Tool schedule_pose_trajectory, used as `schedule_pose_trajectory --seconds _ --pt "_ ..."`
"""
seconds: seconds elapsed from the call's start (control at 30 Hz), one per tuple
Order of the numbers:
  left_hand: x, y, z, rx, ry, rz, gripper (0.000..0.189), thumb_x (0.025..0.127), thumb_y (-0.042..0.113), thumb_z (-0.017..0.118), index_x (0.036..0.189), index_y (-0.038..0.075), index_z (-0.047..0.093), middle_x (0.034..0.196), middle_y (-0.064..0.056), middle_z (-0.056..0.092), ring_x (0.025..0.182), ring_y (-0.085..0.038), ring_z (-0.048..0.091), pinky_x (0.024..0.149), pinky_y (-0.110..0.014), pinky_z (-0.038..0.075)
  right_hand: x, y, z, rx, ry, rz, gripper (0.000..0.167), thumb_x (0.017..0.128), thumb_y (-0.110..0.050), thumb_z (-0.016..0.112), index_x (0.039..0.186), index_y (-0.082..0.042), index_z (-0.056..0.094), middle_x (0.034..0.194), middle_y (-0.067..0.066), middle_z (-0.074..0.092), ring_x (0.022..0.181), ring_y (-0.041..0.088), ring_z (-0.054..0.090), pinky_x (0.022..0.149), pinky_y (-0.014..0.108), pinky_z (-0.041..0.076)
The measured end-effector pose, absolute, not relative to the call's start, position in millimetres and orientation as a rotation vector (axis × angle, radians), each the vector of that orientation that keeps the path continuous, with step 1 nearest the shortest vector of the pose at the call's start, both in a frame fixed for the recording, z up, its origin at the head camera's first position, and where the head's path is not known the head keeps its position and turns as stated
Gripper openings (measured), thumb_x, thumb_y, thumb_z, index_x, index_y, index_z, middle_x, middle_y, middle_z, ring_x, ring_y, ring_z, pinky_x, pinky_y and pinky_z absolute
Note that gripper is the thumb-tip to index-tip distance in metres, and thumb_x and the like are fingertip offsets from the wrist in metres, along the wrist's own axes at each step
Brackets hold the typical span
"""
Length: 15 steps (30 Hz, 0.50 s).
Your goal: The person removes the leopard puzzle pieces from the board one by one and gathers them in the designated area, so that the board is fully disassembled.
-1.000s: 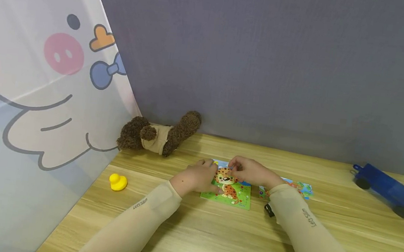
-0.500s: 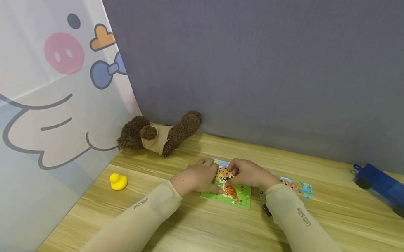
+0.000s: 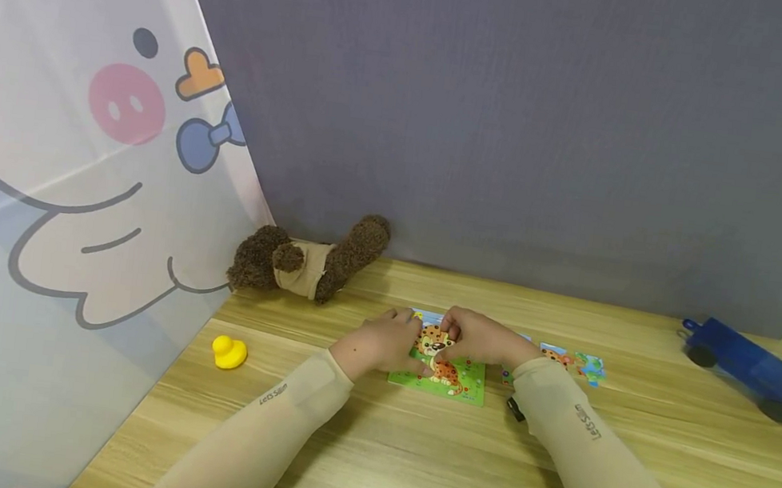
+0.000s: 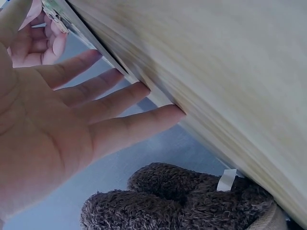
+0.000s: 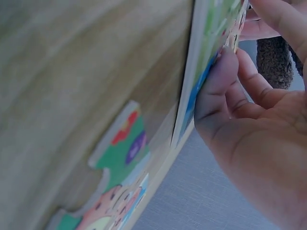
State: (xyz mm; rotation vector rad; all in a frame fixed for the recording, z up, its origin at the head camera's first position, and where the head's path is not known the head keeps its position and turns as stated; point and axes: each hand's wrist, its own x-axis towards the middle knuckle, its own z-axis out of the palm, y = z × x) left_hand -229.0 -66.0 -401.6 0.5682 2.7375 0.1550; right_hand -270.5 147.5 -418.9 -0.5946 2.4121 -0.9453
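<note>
A square jigsaw board (image 3: 468, 390) with a spotted leopard on green and blue lies on the wooden table. My left hand (image 3: 388, 344) rests at its left side. In the left wrist view the left fingers (image 4: 120, 127) are straight and spread, tips at the board's edge and the table. Over the leopard's head, my right hand (image 3: 480, 338) pinches a jigsaw piece (image 5: 234, 34) between thumb and fingers, low over the board. Much of the piece is hidden by the fingers. Loose jigsaw pieces (image 3: 592, 368) lie right of the board, partly behind the right forearm.
A brown plush bear (image 3: 307, 263) lies at the back left against the grey wall (image 3: 520, 130). A yellow rubber duck (image 3: 230, 353) stands at the left. At the far right is a blue toy wagon (image 3: 756, 370). A small black object (image 3: 515, 409) shows beside the right sleeve.
My right hand has shifted slightly down and left over the leopard's head, its thumb and fingers now lower on the board. My left hand stays in place.
</note>
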Motion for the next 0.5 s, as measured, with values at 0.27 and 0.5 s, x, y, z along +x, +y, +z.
schedule_pose_trajectory --seconds 0.27,0.5 --pt "-228.3 -63.8 -401.1 0.563 2.744 0.152 0.085 0.093 0.07 0.071 0.149 0.009 0.055 0.175 -0.015 0.034 0.16 -0.043 0.037 0.118 -0.073 0.044 -269.9 148.8 -421.4 -0.592 2.396 -0.994 0.042 0.093 -0.018 0.085 0.118 -0.004 0.054 0.099 0.008 0.047 0.088 0.02 0.044 0.076 0.035 0.041" --pt "-228.5 -61.6 -402.3 0.55 2.749 0.139 0.089 0.092 0.071 0.071 0.153 0.009 0.052 0.172 -0.013 0.038 0.158 -0.041 0.04 0.116 -0.071 0.047 -268.7 148.9 -420.6 -0.616 2.415 -0.993 0.044 0.091 -0.018 0.086 0.118 -0.004 0.055 0.103 0.011 0.05 0.09 0.021 0.046 0.078 0.035 0.043"
